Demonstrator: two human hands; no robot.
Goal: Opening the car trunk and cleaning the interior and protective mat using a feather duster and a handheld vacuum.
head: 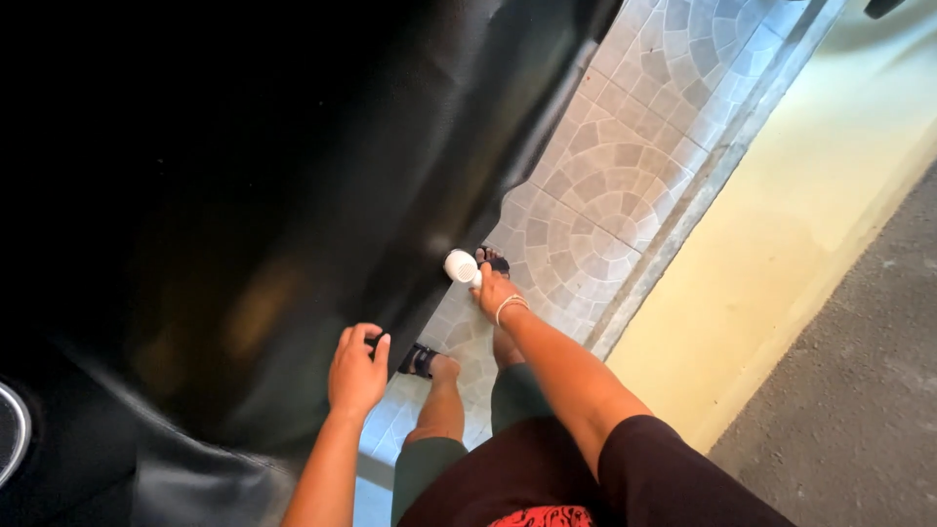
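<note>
Far left: large glossy black curved panel (244,195), apparently a vehicle body, filling the left half; a sliver of round silver rim (12,429) shows at the lower left corner.
Left of centre: your left hand (357,373), fingers curled over the panel's lower edge, thumb apart; it seems to steady you against the panel. Whether it pinches anything is hidden.
Centre, low: your two feet in dark open sandals (418,360), standing on the grey fan-patterned stone paving (605,166) just beside the panel.
Centre: your right hand (496,293), thin pale bangle at the wrist, arm stretched down; fingers closed around a small white round cup-like object (461,265), held touching or just beside the panel's edge, open face turned toward you.
Right: metal drain strip (683,210), pale yellow kerb band (820,215), rough grey asphalt (878,342)
</note>
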